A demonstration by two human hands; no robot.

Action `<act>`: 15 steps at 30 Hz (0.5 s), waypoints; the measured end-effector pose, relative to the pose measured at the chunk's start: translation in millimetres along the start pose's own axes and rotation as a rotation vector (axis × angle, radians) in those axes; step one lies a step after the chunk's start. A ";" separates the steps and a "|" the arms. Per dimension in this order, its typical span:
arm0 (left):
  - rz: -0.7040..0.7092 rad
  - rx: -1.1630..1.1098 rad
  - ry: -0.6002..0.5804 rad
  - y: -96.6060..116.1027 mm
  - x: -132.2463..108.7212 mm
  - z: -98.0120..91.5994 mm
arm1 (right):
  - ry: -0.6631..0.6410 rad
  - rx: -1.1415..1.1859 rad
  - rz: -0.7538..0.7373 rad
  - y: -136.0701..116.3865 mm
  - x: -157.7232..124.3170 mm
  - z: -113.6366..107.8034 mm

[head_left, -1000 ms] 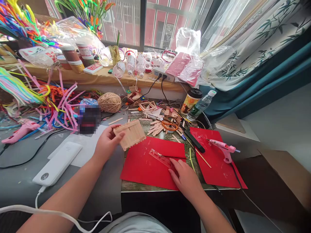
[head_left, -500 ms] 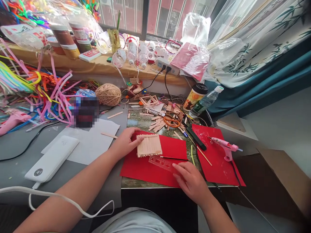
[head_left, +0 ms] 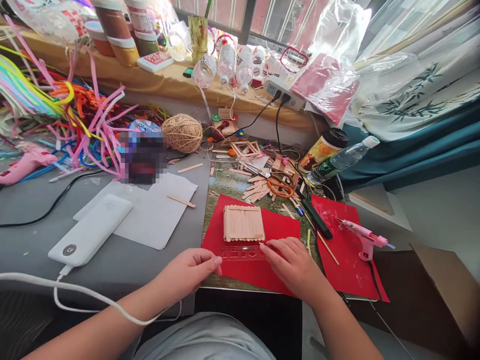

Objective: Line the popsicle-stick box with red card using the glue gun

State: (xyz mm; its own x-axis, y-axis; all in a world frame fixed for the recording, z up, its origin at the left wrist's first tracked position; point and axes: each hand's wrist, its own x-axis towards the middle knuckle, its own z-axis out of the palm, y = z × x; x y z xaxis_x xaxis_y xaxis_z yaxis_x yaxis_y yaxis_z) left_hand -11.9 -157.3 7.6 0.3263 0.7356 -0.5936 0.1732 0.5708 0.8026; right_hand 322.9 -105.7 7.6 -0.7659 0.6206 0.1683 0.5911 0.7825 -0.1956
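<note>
A flat square piece made of craft sticks [head_left: 244, 223], with scalloped edges, lies on a red sheet [head_left: 279, 226]. Just below it is a clear stencil ruler [head_left: 240, 253] with cut-out shapes. My right hand [head_left: 294, 265] has its fingers closed over the ruler's right end. A light pencil tip [head_left: 261, 244] shows beside those fingers; the rest is mostly hidden. My left hand [head_left: 193, 270] is closed, thumb against curled fingers, close by the ruler's left end. Whether anything sits in that pinch is hidden.
Behind lie loose craft sticks [head_left: 258, 189] and orange-handled scissors [head_left: 281, 185]. A pink glue gun [head_left: 365, 237] rests on another red sheet [head_left: 333, 255] at the right. A white power bank [head_left: 92, 230] and paper [head_left: 161, 220] are left; a bottle [head_left: 343, 160] stands back right.
My left hand has left the craft-stick piece and come down near the ruler's left end. The ruler has slid left and straightened under my right hand. The view has shifted.
</note>
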 end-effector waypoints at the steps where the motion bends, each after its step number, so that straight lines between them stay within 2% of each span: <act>1: 0.009 0.030 0.007 0.5 0.8 1.1 | -0.012 -0.006 -0.006 0.7 0.5 -0.3; 4: 0.061 0.036 -0.004 5.3 5.6 2.1 | -0.028 -0.006 -0.017 2.8 0.7 -2.3; 7: 0.079 -0.108 -0.001 8.8 12.7 6.8 | -0.003 0.017 0.028 2.3 -1.4 -5.4; 9: 0.062 -0.201 0.044 9.7 17.3 11.8 | 0.087 0.021 0.112 -5.3 -5.8 -5.6; 11: 0.047 -0.233 0.093 9.9 21.3 15.9 | 0.290 0.072 0.232 -22.3 -12.3 -1.4; 13: 0.035 -0.226 0.118 9.3 25.0 17.9 | 0.547 0.316 0.365 -47.3 -17.7 7.5; 14: 0.027 -0.222 0.124 8.9 26.7 18.3 | 0.601 0.569 0.458 -60.8 -18.5 13.1; 15: 0.020 -0.223 0.132 8.5 28.4 18.5 | 0.603 0.852 0.605 -73.8 -17.5 18.6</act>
State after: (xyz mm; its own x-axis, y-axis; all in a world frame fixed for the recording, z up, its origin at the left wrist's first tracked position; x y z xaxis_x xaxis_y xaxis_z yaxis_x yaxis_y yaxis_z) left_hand 16.0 -138.4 -1.3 0.2007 0.7804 -0.5921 -0.0458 0.6112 0.7901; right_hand 288.0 -175.3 1.1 -0.0470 0.9769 0.2087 0.2828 0.2134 -0.9352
